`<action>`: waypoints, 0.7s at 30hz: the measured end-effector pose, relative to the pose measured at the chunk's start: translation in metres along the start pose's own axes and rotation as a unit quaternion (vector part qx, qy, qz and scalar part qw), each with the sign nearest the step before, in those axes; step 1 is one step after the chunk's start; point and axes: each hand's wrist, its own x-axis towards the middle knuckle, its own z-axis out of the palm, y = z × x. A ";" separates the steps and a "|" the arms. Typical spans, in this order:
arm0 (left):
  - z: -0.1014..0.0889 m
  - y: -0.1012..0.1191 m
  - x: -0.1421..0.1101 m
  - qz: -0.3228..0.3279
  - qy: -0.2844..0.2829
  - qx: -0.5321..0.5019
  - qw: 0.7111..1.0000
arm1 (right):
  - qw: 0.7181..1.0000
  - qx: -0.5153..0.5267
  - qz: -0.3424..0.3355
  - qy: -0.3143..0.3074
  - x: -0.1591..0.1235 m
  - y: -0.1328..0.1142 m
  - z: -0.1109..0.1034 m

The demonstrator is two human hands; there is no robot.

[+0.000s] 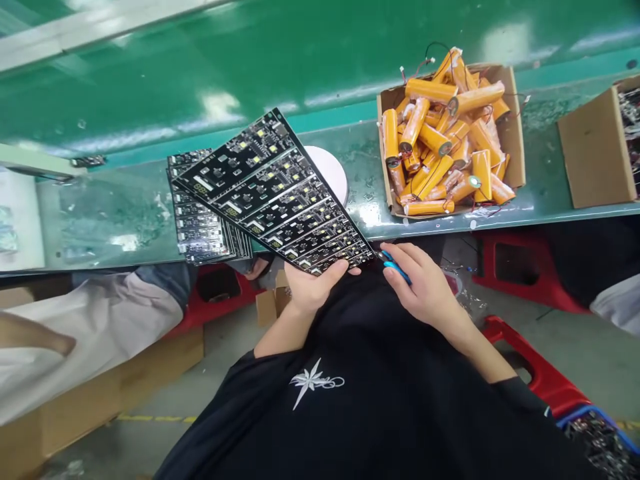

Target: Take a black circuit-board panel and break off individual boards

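Observation:
My left hand (315, 283) grips the near end of a black circuit board panel (280, 193), its thumb on top. The panel is divided into several strips with small chips and yellowish LEDs, and it is held tilted above the bench edge. In my right hand (423, 283) is a small cutting tool with blue handles (397, 267), probably pliers or nippers. Its dark tip meets the panel's near right corner; whether the jaws are apart cannot be made out. Behind the panel, a stack of similar boards (200, 233) lies on the bench, and a white round object (327, 170) is partly covered.
A cardboard box (517, 133) full of orange wrapped battery packs stands at the bench's back right. Farther right is another cardboard box (585, 150) with dark parts. Red stools (535, 367) and a blue bin (597, 427) are below. A person's arm (35, 333) is at left.

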 end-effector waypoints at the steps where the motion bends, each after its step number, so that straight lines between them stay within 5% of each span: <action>1: -0.001 0.001 0.002 -0.008 -0.008 -0.002 1.000 | 1.000 0.008 0.000 -0.004 0.000 0.001 -0.001; 6: 0.003 0.013 0.015 -0.110 -0.063 -0.069 0.990 | 0.981 0.186 -0.022 -0.046 0.000 0.005 -0.001; 11: 0.007 0.021 0.019 -0.227 -0.141 -0.127 0.955 | 0.901 0.414 -0.047 -0.120 0.002 0.005 0.005; 16: 0.009 0.022 0.017 -0.150 -0.067 -0.108 0.980 | 0.956 0.290 -0.015 -0.046 0.002 0.004 0.002; 21: 0.006 0.020 0.011 -0.146 -0.092 -0.074 0.982 | 0.968 0.251 0.009 -0.021 0.002 0.001 -0.001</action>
